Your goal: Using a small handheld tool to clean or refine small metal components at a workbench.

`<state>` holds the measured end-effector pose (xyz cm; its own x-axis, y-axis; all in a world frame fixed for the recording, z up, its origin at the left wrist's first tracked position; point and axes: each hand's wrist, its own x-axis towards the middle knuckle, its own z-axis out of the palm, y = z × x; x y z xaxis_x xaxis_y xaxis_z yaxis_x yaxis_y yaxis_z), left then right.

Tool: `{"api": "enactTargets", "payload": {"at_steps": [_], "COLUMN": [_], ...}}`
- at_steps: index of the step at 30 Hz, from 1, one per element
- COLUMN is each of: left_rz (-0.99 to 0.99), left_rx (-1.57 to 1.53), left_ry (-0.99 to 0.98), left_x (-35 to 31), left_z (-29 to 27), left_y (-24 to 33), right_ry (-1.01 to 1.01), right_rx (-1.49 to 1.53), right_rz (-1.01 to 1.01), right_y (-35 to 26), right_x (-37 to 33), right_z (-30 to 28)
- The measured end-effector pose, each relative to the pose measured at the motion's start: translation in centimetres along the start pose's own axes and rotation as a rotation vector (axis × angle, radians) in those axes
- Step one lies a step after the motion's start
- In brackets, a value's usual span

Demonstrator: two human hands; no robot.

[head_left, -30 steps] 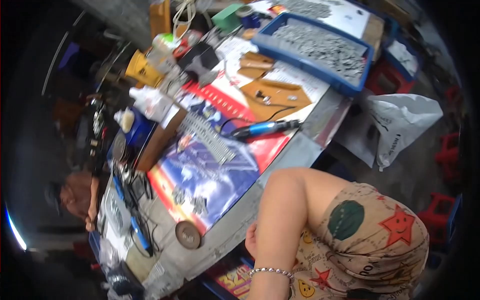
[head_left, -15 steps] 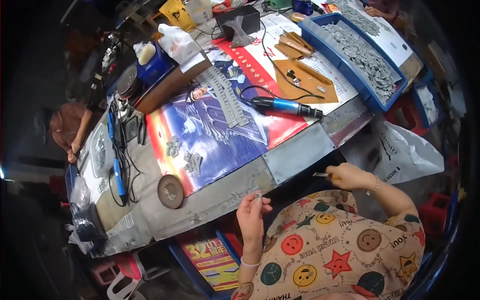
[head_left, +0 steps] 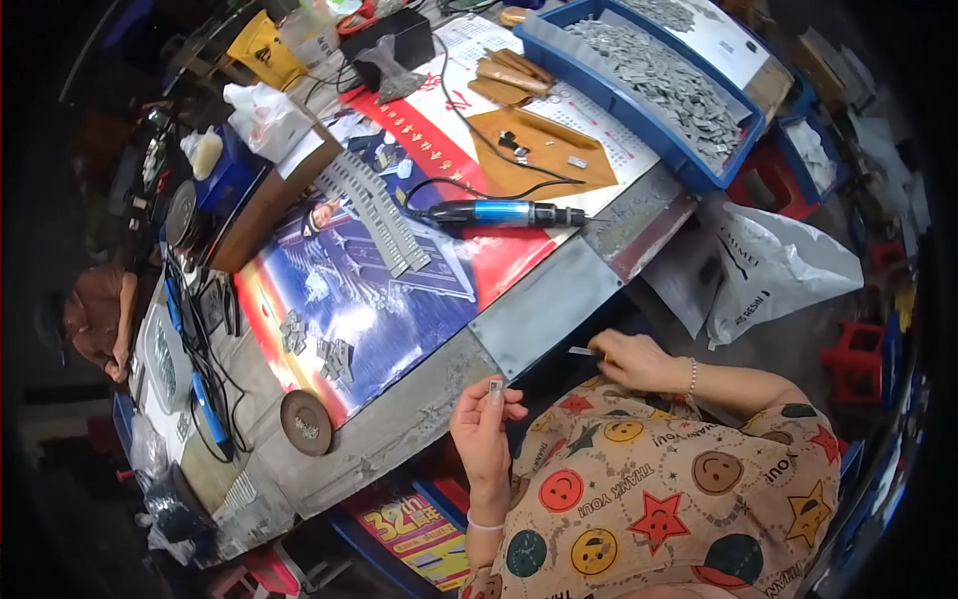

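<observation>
My left hand (head_left: 481, 429) is raised at the bench's near edge, pinching a small silvery-grey metal piece (head_left: 496, 388) between thumb and fingertips. To its right, my right hand (head_left: 641, 361) is closed around a tool with a short flat metal blade (head_left: 580, 351); most of its handle is hidden in the fingers. Blade and metal piece are apart. Just beyond the hands lies a grey metal plate (head_left: 547, 311). Farther in, a blue-and-black rotary handpiece (head_left: 504, 213) rests across a colourful poster (head_left: 399, 319). Small grey pieces (head_left: 336, 359) lie loose on the poster, near strips of similar pieces (head_left: 384, 220).
A brown round dish (head_left: 291, 409) holds tiny bits at the left. A long blue tray (head_left: 599, 95) full of grey pieces stands at the far right. Cables and blue tools (head_left: 210, 409) lie left. A white sack (head_left: 788, 270) sits beside the bench. Another person (head_left: 100, 314) is at far left.
The view has swung right, so the bench things appear farther left. Both hands keep their grips. My right hand and the blade are slightly closer to my left hand.
</observation>
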<state>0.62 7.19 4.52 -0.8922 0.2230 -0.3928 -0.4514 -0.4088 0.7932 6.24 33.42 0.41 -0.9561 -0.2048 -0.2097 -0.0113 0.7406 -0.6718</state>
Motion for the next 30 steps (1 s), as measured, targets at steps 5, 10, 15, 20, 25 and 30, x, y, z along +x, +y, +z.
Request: {"api": "enactTargets", "payload": {"at_steps": [5, 10, 15, 20, 25, 30], "left_rz": [0.007, -0.006, -0.004, -0.020, -0.030, -0.028], "left_rx": [0.017, 0.006, 0.042, 0.070, 0.093, 0.178], "left_ry": [0.049, 0.084, 0.140, 0.144, 0.143, 0.157], "left_x": [0.1, 0.4, 0.6, 1.1, 1.6, 1.8], "left_z": [-0.6, -1.7, -2.5, -3.0, -3.1, -2.9], "left_y": [0.6, 0.6, 0.4, 0.5, 0.4, 0.6], "right_ry": [-0.227, -0.195, -0.208, -0.158, -0.117, -0.115], "right_rx": [0.204, 0.293, 0.333, 0.299, 0.288, 0.278], "right_rz": [-0.062, -0.202, -0.328, -0.365, -0.408, -0.419], "right_y": [-5.7, -9.3, -10.9, -11.1, -10.7, -10.8], "right_x": [2.2, 4.3, 5.7, 6.7, 7.5, 7.8], "right_z": [-3.5, -4.8, -5.1, -4.2, -3.6, -3.3]}}
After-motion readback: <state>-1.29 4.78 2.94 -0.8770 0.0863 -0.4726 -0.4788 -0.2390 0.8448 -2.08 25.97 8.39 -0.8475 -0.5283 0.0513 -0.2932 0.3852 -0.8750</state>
